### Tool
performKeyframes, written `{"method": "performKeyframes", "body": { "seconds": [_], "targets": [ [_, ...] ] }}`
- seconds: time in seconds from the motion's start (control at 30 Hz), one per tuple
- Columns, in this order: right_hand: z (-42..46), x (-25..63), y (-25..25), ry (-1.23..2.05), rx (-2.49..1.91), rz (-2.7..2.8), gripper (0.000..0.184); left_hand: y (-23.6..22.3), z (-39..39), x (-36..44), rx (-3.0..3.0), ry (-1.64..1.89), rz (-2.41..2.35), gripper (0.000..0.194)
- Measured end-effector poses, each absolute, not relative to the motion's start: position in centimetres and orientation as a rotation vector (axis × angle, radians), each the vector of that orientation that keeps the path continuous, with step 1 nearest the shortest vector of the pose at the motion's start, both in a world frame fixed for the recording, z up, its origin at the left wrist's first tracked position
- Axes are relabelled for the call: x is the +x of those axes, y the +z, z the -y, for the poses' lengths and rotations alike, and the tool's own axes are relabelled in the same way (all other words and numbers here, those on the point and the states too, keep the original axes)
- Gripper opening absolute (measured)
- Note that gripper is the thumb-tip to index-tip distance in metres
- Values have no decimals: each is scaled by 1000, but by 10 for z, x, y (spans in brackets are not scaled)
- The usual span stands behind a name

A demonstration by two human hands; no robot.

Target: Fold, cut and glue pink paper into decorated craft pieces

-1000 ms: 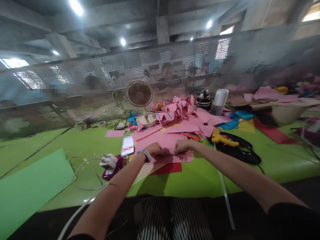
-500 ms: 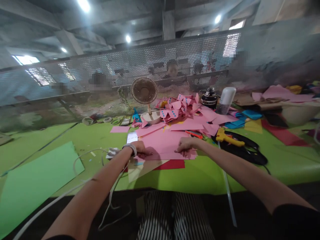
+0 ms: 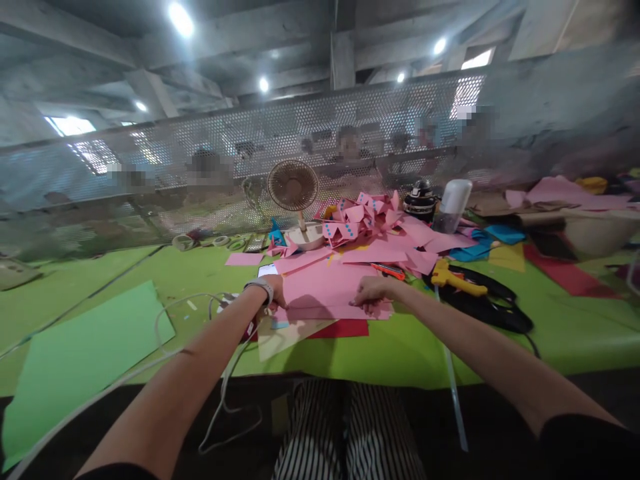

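Note:
A pink paper sheet (image 3: 320, 283) lies in front of me, with a crease or folded strip along its near edge. My left hand (image 3: 275, 292), a grey band at its wrist, is closed at the left end of that edge. My right hand (image 3: 370, 292) has its fingers curled and pressed together on the right end. Both hands hold the sheet close to the table; the fingertips are partly hidden. Beneath it, red paper (image 3: 347, 329) and cream paper (image 3: 280, 341) stick out. Part of a phone (image 3: 267, 270) shows beyond my left hand.
Behind the sheet are folded pink paper pieces (image 3: 345, 230), a small fan (image 3: 293, 187) and a red box cutter (image 3: 389, 271). To the right, a yellow glue gun (image 3: 457, 279) rests on a black tray (image 3: 500, 310). White cables (image 3: 225, 387) run under my left arm. Green card (image 3: 90, 357) lies left.
My left hand has slid left along the near edge of the pink sheet to its left end. My right hand stays at the right end. The view has shifted slightly.

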State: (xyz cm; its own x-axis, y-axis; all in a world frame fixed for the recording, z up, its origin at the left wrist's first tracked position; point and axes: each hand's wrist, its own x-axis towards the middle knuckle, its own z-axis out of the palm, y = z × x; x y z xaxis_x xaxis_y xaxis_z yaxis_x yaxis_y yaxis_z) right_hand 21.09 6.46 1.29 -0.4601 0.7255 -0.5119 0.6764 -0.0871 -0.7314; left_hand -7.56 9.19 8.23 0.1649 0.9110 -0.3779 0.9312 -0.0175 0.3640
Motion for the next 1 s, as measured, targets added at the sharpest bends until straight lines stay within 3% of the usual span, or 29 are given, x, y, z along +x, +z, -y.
{"method": "performKeyframes", "body": {
  "seconds": [0.17,0.4,0.57,0.73,1.0],
  "targets": [
    [-52,209,16,1265,-1630,2194,26,89,-67,-61,2013,-141,-1775,39],
    [-38,210,23,741,-1668,2249,32,77,-42,-41,2098,36,-1657,54],
    [-42,210,22,727,-1617,2277,23,61,-35,-28,1933,321,-1403,56],
    [-46,208,31,738,-1495,2207,30,51,-36,-22,1707,315,-1256,60],
    [-41,186,47,664,-1333,2143,30,38,-56,-11,1067,939,-966,36]
  ]
}}
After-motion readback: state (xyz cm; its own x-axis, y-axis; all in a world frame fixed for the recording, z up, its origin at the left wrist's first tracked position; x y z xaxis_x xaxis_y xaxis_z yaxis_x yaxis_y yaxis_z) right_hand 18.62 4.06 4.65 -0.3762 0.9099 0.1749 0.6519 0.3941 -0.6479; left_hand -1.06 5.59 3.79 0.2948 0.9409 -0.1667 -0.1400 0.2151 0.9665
